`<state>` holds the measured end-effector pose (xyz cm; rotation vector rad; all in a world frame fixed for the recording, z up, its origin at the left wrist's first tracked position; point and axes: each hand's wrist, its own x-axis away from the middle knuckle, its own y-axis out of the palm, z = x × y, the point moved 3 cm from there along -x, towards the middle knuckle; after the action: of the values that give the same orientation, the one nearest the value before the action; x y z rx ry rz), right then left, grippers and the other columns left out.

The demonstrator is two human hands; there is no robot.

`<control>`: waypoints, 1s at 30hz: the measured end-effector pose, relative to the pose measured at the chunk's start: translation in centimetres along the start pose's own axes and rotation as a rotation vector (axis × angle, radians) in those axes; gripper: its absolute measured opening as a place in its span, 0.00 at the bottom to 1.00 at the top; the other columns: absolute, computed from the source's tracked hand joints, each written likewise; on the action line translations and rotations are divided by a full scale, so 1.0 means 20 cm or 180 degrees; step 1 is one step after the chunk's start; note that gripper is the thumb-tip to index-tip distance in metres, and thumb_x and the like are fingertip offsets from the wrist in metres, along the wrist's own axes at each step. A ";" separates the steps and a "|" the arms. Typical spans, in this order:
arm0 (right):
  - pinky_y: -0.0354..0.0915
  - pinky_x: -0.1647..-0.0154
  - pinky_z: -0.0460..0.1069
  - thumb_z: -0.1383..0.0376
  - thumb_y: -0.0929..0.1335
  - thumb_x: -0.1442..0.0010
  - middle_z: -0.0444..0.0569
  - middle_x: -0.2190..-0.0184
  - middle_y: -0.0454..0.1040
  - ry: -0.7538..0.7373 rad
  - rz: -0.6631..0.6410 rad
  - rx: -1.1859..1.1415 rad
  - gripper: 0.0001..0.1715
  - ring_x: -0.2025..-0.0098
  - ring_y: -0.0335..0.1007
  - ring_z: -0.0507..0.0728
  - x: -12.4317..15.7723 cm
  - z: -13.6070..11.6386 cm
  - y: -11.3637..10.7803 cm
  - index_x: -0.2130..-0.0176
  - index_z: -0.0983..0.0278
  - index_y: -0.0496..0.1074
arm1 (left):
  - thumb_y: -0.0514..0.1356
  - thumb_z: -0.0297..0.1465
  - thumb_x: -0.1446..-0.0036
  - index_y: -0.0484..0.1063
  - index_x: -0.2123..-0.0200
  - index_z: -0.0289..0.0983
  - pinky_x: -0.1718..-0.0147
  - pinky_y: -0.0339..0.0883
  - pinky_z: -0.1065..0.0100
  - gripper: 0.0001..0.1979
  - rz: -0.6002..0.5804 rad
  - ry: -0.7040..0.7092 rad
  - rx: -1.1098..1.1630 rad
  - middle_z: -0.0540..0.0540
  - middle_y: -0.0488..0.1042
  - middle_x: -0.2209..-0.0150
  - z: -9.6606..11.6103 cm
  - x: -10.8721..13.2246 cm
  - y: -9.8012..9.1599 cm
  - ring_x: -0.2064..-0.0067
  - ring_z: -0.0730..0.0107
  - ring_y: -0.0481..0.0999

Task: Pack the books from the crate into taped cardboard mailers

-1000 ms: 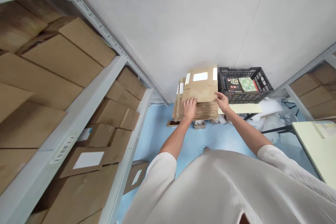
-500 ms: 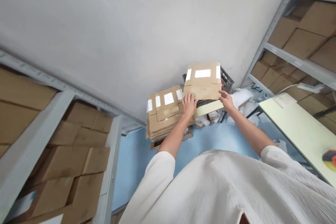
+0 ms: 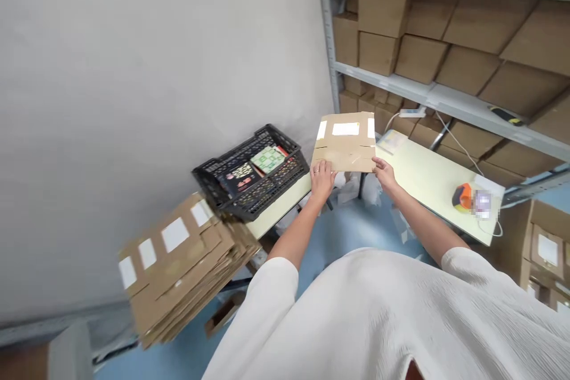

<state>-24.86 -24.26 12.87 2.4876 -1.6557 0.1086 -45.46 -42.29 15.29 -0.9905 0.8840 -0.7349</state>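
Observation:
A flat brown cardboard mailer (image 3: 342, 151) with white labels is held up in front of me by both hands. My left hand (image 3: 322, 180) is closed on its lower left corner, a ring on one finger. At the lower right corner, my right hand (image 3: 383, 174) pinches the edge. To the left stands a black plastic crate (image 3: 253, 208) holding a few flat, book-like items, among them a green-and-white one (image 3: 268, 159) and a dark one (image 3: 240, 178). Farther left lies a stack of similar flat cardboard mailers (image 3: 178, 273).
A pale table (image 3: 427, 175) on the right bears an orange tape dispenser (image 3: 463, 197) and a cable. Behind it, metal shelving (image 3: 378, 76) is packed with cardboard boxes (image 3: 421, 58). An open carton (image 3: 545, 237) with mailers stands at far right. Crumpled white packing material lies on the blue floor.
My view and body have turned right, with the mailer still in both hands. The crate and mailer stack now appear farther left, and the right-hand table has come into fuller view.

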 end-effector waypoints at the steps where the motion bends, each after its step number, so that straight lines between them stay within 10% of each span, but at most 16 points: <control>1: 0.74 0.58 0.50 0.67 0.72 0.57 0.53 0.51 0.84 0.0064 0.0132 -0.0025 0.35 0.50 0.78 0.61 -0.02 0.00 -0.11 0.47 0.62 0.78 | 0.52 0.41 0.22 0.69 0.28 0.37 0.24 0.52 0.43 0.26 -0.0042 0.0100 0.0028 0.31 0.69 0.27 0.09 -0.05 0.05 0.25 0.43 0.65; 7: 0.66 0.69 0.47 0.67 0.71 0.58 0.50 0.57 0.82 0.0400 0.0849 -0.0140 0.35 0.60 0.74 0.57 -0.07 0.07 -0.62 0.48 0.62 0.79 | 0.53 0.41 0.23 0.67 0.27 0.38 0.25 0.52 0.41 0.27 -0.0427 0.0654 0.0242 0.30 0.68 0.26 0.49 -0.32 0.38 0.25 0.41 0.65; 12: 0.61 0.71 0.46 0.68 0.70 0.60 0.48 0.62 0.80 0.0667 0.1347 -0.0277 0.35 0.65 0.70 0.55 -0.12 0.16 -0.85 0.49 0.62 0.79 | 0.53 0.42 0.23 0.68 0.27 0.38 0.25 0.52 0.42 0.27 -0.0712 0.0962 0.0281 0.30 0.68 0.27 0.68 -0.49 0.63 0.26 0.41 0.65; 23: 0.56 0.72 0.45 0.65 0.72 0.57 0.43 0.65 0.76 0.0991 0.1722 -0.0196 0.34 0.69 0.63 0.52 -0.46 0.36 -0.93 0.48 0.60 0.78 | 0.55 0.42 0.24 0.68 0.28 0.37 0.25 0.52 0.42 0.27 -0.1142 0.1419 0.0364 0.29 0.68 0.28 0.69 -0.93 1.06 0.26 0.41 0.64; 30: 0.71 0.61 0.49 0.67 0.71 0.54 0.45 0.62 0.79 0.1267 0.1630 0.0553 0.29 0.60 0.75 0.57 -0.48 0.59 -0.92 0.50 0.58 0.76 | 0.58 0.40 0.26 0.70 0.29 0.37 0.24 0.51 0.40 0.27 -0.1580 0.1451 0.0299 0.28 0.67 0.26 0.59 -0.99 1.27 0.25 0.40 0.65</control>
<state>-11.94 -10.58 -1.79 1.9039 -2.1052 0.7756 -40.95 -11.44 0.85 -0.9844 0.9899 -1.4525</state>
